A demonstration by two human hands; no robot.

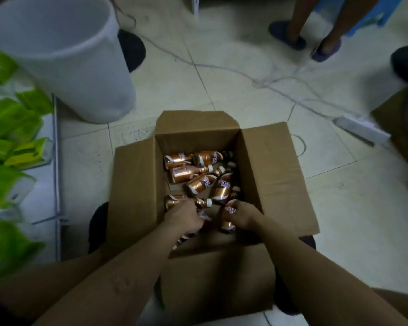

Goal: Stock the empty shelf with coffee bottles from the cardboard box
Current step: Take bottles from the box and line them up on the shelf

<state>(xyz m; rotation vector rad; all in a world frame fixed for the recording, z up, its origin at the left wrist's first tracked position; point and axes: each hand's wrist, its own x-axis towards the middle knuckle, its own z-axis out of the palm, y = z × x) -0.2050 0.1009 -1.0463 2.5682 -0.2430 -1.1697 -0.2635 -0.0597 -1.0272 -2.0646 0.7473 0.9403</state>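
Coffee bottles (229, 211) in both hands (184, 217) (245, 215), inside box (137, 184)

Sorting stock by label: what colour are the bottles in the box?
Copper-orange bottles with white trim, seen in the head view.

One cardboard box (137, 184) is counted, flaps open. Inside it, at least nine coffee bottles (199, 182) can be made out, and the full number cannot be told, since some are hidden. Two hands are counted in the box: the left hand (183, 217) and the right hand (244, 216). One white bucket (64, 57), one power strip (360, 128) and two slippered feet (287, 35) are tallied. Green packets (12, 123): at least six, blurred.
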